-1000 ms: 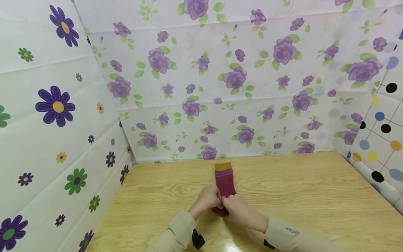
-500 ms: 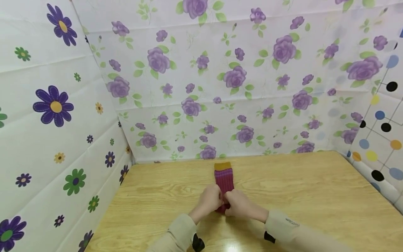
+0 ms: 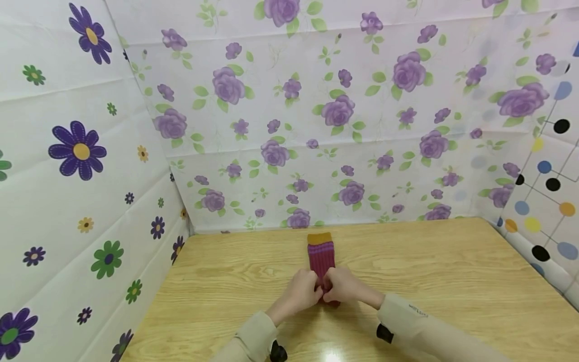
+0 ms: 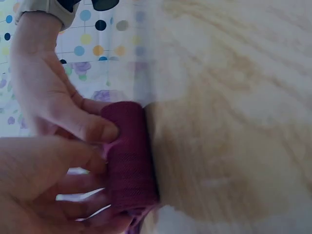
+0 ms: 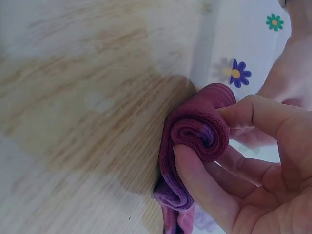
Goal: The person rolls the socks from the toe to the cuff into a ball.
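A knitted sock (image 3: 321, 257) lies lengthwise on the wooden table, maroon and ribbed with purple stripes and a mustard band at its far end. Its near part is wound into a thick roll (image 5: 200, 122), whose spiral end shows in the right wrist view. My left hand (image 3: 302, 290) holds one end of the roll with curled fingers, seen at lower left in the left wrist view. At the other end my right hand (image 3: 347, 286) pinches the roll, thumb on its near side and fingers over the top. The flat far part of the sock stretches away beyond both hands.
The wooden table (image 3: 429, 271) runs back to a wall sheet (image 3: 280, 120) with purple roses. A daisy-print sheet (image 3: 59, 201) hangs on the left and a dotted sheet (image 3: 543, 201) on the right. A black strap piece (image 3: 385, 333) sits under the right sleeve.
My right hand has shifted slightly away from me and is now level with the left. The hands' grip on the rolled part has changed a little; the sock's far end stays in place.
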`<action>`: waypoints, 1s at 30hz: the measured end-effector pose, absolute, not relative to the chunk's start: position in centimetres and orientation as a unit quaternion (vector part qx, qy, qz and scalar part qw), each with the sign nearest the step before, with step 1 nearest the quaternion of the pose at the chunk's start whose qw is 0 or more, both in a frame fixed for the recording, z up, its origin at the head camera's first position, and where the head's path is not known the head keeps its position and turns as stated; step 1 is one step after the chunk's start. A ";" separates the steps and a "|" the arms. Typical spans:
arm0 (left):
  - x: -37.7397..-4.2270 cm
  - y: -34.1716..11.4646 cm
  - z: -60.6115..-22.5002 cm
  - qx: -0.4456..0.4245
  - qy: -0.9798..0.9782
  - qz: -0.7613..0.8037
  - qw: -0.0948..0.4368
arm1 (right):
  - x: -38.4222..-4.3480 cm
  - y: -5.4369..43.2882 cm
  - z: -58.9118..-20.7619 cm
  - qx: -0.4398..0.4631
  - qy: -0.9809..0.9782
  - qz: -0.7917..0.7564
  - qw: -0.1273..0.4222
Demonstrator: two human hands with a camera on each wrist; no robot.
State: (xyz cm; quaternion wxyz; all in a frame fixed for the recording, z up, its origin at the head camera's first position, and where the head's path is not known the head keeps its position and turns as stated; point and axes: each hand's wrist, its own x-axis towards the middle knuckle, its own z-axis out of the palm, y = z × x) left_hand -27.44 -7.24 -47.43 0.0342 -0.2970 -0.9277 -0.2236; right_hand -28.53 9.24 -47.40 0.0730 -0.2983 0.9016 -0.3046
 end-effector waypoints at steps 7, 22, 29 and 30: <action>-27.8 -8.0 -47.0 -0.381 -0.914 -0.135 0.011 | -29.4 9.5 -47.5 -0.276 0.905 -0.306 0.109; -29.4 -7.9 -47.3 -0.387 -0.911 -0.144 -0.004 | -29.8 9.2 -47.3 -0.243 0.908 -0.316 0.129; -29.8 -7.9 -47.0 -0.340 -0.915 -0.211 -0.059 | -28.8 8.5 -47.3 -0.239 0.929 -0.273 0.077; -29.9 -7.9 -47.0 -0.339 -0.915 -0.210 -0.057 | -28.7 8.4 -47.3 -0.236 0.932 -0.266 0.071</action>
